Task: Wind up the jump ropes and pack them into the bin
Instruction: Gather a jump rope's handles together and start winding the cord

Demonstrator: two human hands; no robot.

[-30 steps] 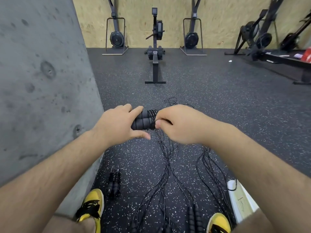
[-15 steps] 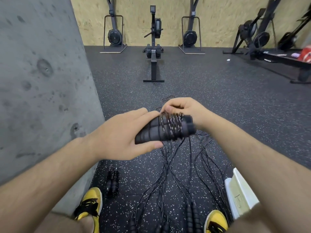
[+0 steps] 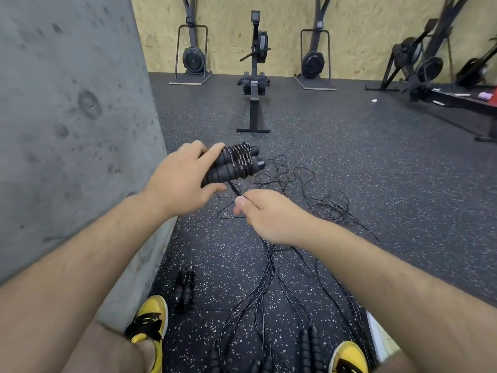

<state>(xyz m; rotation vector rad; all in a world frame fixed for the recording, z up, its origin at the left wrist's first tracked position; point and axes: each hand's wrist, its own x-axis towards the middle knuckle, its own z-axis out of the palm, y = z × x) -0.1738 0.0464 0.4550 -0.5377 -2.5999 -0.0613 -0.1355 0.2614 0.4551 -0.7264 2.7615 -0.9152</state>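
**A:** What are the hands doing?

**B:** The left hand [image 3: 178, 181] grips a pair of black jump rope handles [image 3: 232, 165] held side by side, fingers curled over the top and thumb underneath. Black cord is wound in tight turns around the middle of the handles. The right hand [image 3: 269, 218], lower and just to the right, pinches a short length of cord [image 3: 234, 190] that runs up to the handles; its fingers are curled closed around it.

**A:** Where are the other ropes?

**B:** On the floor [image 3: 376, 162], dark rubber with white speckles. Loose black cords [image 3: 271, 278] trail from near the person's feet out past the hands, ending in tangled loops beyond the right hand. Several black handles [image 3: 309, 345] lie at the bottom edge between two yellow shoes [image 3: 150, 319]. One already wound rope bundle [image 3: 184, 289] lies on the floor beside the left shoe, close to the wall.

**A:** And the bin?

**B:** A white container edge [image 3: 376, 337] shows at lower right, partly hidden by the right forearm; I cannot tell what is in it.

**A:** Anything else?

**B:** A grey concrete wall [image 3: 67, 117] fills the left. A rowing machine [image 3: 254, 76] stands ahead against a chipboard wall.
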